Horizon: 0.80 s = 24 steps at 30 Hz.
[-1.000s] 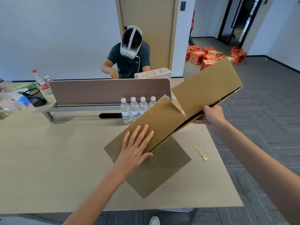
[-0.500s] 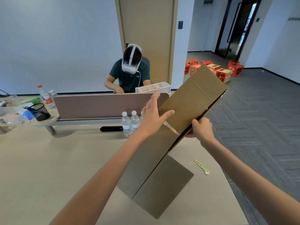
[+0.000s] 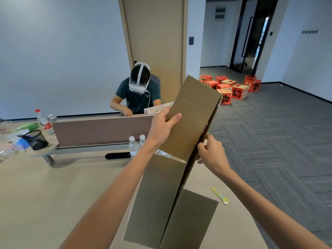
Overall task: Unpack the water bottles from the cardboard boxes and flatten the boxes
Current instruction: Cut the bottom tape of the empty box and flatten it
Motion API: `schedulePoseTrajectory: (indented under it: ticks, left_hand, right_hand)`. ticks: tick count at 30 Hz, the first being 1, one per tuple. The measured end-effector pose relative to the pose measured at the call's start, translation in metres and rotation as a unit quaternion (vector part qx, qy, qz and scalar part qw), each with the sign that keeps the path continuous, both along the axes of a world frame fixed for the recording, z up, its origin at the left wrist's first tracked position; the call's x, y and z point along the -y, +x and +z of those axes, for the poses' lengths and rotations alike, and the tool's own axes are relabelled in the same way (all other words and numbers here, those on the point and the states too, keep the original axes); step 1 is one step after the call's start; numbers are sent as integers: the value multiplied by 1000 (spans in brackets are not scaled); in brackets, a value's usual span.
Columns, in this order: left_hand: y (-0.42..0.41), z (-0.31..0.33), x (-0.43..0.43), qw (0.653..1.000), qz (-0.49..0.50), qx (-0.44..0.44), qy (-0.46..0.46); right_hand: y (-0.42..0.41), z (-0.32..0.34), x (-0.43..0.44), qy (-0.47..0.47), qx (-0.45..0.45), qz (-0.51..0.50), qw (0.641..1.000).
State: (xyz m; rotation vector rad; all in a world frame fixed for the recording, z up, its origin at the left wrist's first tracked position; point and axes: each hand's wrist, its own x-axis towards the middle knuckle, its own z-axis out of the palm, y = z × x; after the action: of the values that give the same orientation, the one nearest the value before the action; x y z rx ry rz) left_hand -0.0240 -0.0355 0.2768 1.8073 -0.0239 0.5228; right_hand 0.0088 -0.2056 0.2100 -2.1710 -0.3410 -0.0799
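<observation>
Flattened box held up over the table

A brown cardboard box (image 3: pixel 161 194), pressed flat and tilted, is held above the beige table (image 3: pixel 45 194), near a yellow cutter (image 3: pixel 220 195). Its left edge is gripped by the left hand (image 3: pixel 162 126), its right edge by the curled fingers of the right hand (image 3: pixel 212 155). Two clear bottles (image 3: pixel 133 146) are partly hidden behind the left forearm. Lettering on the far red boxes (image 3: pixel 231 89) cannot be read.

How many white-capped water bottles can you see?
2. The nearer bottle stands before the divider; the farther bottle is just right of it. More may hide behind the left arm and the cardboard box.
</observation>
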Motion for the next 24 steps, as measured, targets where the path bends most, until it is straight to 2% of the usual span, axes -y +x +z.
schedulePoseTrajectory:
  ticks: [4, 6, 8, 11, 15, 17, 19, 21, 24]
  left_hand:
    - [-14, 11, -19, 1000, 21, 10, -20]
    - [-20, 17, -30, 999, 30, 11, -13]
    - [-25, 22, -39, 999, 33, 14, -17]
    - [-32, 23, -47, 998, 44, 18, -31]
    - [-40, 14, -52, 995, 66, 18, -67]
    - [-42, 7, -54, 993, 86, 16, -85]
    - [-44, 1, -58, 989, 109, 11, -101]
    - [-45, -2, -61, 984, 134, 10, -114]
    - [-48, -2, -63, 978, 170, 15, -119]
  right_hand:
    - [0, -5, 10, 66, 93, -25, 993]
    - [5, -4, 15, 100, 98, -43, 989]
    - [14, -5, 21, 105, 70, -50, 991]
    - [26, -3, 24, 153, -45, -25, 987]
    - [42, 2, 35, 202, -184, 69, 960]
    - [48, 2, 40, 221, -176, 84, 956]
    - [50, 6, 47, 265, -132, 86, 951]
    - [49, 14, 54, 311, -117, 114, 936]
    - [41, 40, 59, 309, -124, 153, 931]
